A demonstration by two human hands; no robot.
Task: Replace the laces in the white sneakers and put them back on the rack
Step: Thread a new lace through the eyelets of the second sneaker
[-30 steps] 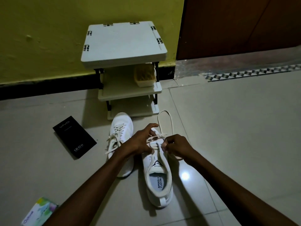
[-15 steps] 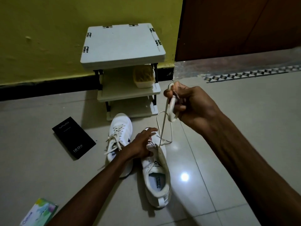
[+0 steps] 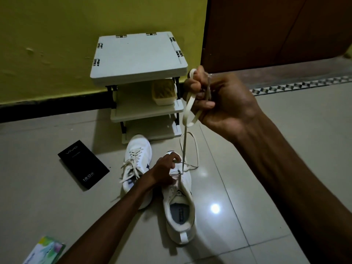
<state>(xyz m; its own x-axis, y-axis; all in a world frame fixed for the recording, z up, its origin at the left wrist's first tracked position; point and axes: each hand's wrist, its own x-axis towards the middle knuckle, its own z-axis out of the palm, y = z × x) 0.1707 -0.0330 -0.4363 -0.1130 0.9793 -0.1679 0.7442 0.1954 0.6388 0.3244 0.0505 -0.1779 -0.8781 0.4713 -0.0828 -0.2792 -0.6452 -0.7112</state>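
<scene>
The right hand (image 3: 219,100) pinches the white lace (image 3: 187,109), raised taut from the right sneaker (image 3: 180,202), whose toe the left hand (image 3: 164,171) grips on the floor (image 3: 266,187).

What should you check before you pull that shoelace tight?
1. Right hand grips the lace: ok.
2. Left hand holds the sneaker down on the floor: ok.
3. Lace runs taut from the sneaker up to the right hand: ok.
4. Lace goes through the correct hole: cannot tell, too small.
5. Slack loop beside the toe lies open, no knot: ok.
6. Other sneaker has its lace in: ok, ends untied.
</scene>
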